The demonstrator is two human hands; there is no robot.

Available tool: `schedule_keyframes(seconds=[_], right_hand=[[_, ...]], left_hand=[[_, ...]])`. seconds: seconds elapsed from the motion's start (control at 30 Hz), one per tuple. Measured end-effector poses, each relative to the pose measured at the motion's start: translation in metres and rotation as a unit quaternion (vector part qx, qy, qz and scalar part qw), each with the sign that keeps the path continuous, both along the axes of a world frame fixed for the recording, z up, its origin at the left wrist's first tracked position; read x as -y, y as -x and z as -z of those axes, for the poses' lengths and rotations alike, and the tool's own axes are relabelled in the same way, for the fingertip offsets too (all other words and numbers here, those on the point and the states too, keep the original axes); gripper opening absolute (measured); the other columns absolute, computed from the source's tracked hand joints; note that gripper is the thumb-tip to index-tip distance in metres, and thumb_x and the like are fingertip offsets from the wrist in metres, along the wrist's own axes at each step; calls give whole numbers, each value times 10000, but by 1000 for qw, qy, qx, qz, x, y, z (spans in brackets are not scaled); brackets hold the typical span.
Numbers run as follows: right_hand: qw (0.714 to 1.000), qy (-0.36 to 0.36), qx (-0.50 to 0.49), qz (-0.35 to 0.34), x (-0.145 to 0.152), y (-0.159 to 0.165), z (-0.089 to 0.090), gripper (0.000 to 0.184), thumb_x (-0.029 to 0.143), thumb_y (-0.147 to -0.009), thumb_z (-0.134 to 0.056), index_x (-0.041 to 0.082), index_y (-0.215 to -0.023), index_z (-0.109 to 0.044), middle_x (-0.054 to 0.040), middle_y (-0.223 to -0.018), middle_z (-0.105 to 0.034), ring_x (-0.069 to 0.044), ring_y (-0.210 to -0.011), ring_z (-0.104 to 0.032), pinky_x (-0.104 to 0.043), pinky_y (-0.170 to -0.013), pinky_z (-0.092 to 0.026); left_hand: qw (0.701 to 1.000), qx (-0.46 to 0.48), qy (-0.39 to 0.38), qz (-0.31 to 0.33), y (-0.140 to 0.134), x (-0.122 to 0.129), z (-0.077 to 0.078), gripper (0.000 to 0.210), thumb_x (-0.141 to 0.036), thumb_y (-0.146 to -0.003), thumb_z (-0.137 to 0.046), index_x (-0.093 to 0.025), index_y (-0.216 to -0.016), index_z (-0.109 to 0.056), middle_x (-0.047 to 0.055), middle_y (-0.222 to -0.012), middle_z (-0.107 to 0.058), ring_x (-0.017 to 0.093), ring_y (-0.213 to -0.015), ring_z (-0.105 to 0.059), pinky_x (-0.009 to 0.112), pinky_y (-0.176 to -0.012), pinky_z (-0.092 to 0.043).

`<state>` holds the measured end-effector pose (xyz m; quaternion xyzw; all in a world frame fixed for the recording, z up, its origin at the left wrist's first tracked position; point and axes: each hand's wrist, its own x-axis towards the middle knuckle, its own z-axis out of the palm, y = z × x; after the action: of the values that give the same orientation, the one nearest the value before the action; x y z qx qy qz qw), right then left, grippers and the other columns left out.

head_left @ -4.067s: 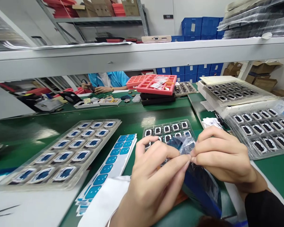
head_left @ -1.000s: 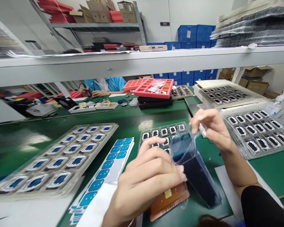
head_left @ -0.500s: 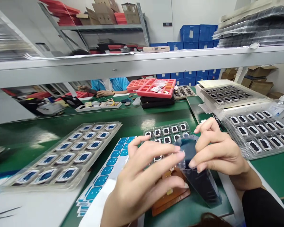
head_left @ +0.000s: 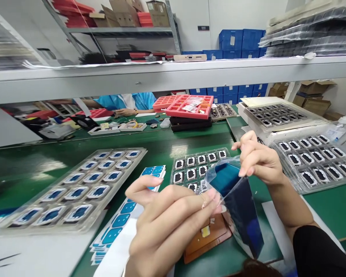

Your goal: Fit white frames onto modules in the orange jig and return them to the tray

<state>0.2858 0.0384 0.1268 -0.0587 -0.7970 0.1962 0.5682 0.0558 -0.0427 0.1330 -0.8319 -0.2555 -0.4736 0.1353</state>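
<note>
Between my hands is a clear plastic bag [head_left: 243, 215] with a dark blue, glossy stack inside. Its mouth is spread wide toward the top. My left hand [head_left: 173, 223] pinches the bag's near left rim between thumb and fingers. The opposite rim is gripped by my right hand [head_left: 259, 159]. Below the bag lies an orange-brown plate [head_left: 209, 240] with a yellowish patch, partly covered by my left hand. A clear tray [head_left: 190, 163] of white-framed dark parts sits just behind. Sheets of blue stickers [head_left: 121, 220] lie to the left of my left hand.
At left is a tray of blue-faced parts [head_left: 93, 177]; tweezers [head_left: 4, 261] lie at lower left. More trays of parts [head_left: 314, 157] are stacked at right. A white shelf beam [head_left: 138, 82] crosses ahead. Beyond it are red trays [head_left: 190, 107] and a person in a blue sleeve [head_left: 144, 102].
The bag's mouth has been pulled open wider, showing the blue contents. My right hand has moved up slightly, and my left hand has shifted left and closed on the rim.
</note>
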Motion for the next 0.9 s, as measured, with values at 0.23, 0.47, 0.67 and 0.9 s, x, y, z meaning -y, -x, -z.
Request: schedule_keyframes(seconds=[0.23,0.47,0.67,0.9], right_hand=[[988,67,-89,-107,-52,-9,27,119,390,-886,-708,313,-814,-763,-24,-617,-516,-221,-859,-421,-401,-842,-529],[977,103,-65,-175,-71,-19,33,155,344,-897,-670,263,-771,-713,-33,-689,-531,-216,-858,-472,-399,-818,-537],[995,41,23,-92,-34,-23,8,220,352,-858,-698,210,-769,-556,-46,-785,-609,-228,-828,-509,-400,-754,-445],[996,-66,61,-8,-17,-20,-3,312,385,-894,-705,203,-703,-539,-10,-717,-598,-186,-763,-509,-385,-758,-474]], left_hand=[[993,-64,-21,94,5,-20,0,321,-75,-1006,-412,-175,-843,-670,-47,-798,-746,76,-671,-608,369,-1018,-246],[985,-100,51,128,9,-35,-3,261,-179,-1007,-493,-215,-786,-628,-81,-761,-733,99,-704,-539,387,-1016,-246],[994,-90,-22,58,-2,-36,-8,146,-239,-911,-653,-227,-770,-616,-46,-872,-763,179,-857,-534,457,-1034,-313],[995,-80,-55,31,3,-35,-8,209,-65,-883,-611,-240,-997,-615,-29,-840,-753,178,-861,-553,490,-1043,-360]])
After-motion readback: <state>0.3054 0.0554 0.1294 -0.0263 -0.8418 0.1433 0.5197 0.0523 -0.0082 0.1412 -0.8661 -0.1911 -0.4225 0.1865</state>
